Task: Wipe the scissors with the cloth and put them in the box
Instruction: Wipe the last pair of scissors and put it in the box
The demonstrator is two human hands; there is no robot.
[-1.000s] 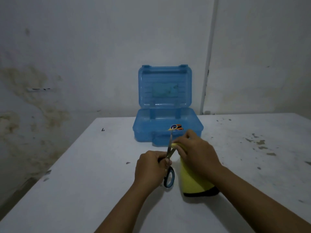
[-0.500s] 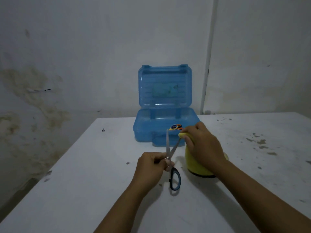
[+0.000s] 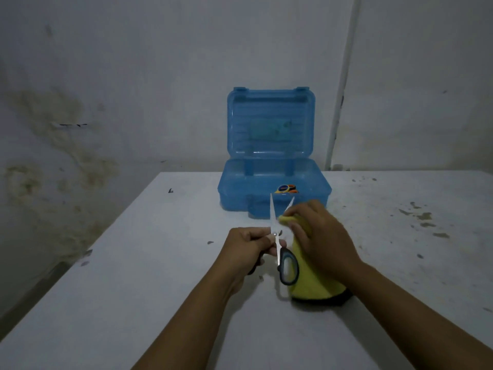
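Scissors (image 3: 277, 236) are gripped near the pivot by the left hand (image 3: 246, 249), blades spread and pointing up, above the white table (image 3: 160, 263). Yellow cloth (image 3: 310, 273) is clutched in the right hand (image 3: 320, 236) and pressed on the right blade. Blue box (image 3: 274, 193) sits open just behind, lid upright, small items inside.

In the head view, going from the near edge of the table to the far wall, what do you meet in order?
Yellow cloth's hanging bottom edge → scissors' black handle loop → left hand gripping the scissors → open blades' tips → blue box with orange item inside → raised lid.
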